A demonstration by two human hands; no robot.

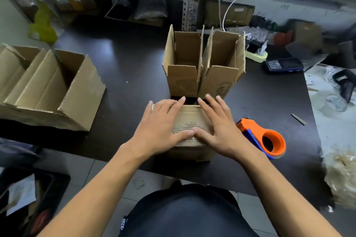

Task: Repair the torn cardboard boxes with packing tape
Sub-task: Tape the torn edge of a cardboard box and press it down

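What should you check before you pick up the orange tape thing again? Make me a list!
1. Both hands flat on the box: ok. The left hand and right hand press on the small box with straight fingers.
2. Tape stuck down smooth: cannot tell. Shiny tape shows near the thumbs, but the hands cover most of it.
3. Tape dispenser close by: ok. It lies on the table just right of the box.
4. Hands free to grab it: ok, neither holds anything.
5. Next boxes waiting: ok. Two open boxes stand right behind.
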